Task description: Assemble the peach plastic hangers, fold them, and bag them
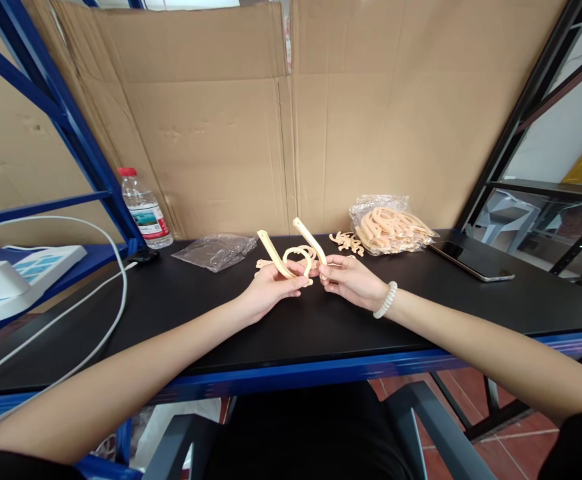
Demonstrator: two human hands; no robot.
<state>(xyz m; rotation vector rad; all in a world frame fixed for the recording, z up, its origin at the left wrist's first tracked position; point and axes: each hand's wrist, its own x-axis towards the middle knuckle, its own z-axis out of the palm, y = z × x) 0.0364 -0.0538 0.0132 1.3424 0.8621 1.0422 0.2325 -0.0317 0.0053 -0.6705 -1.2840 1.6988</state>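
Above the middle of the black table (321,327), my left hand (271,288) grips a beige plastic arm piece (273,255) that slants up to the left. My right hand (349,280) pinches a second beige arm piece (309,241) that slants up from its fingertips. Between the two hands sits a curved beige hook part (298,255), touching both pieces. A white coiled band (385,300) circles my right wrist. More beige parts lie flat on the table just behind the hands.
A clear bag of beige parts (388,225) lies at the back right, with loose small pieces (347,242) beside it. An empty clear bag (215,250), a water bottle (143,208), a phone (471,260), a white cable (105,313) and cardboard walls surround the table.
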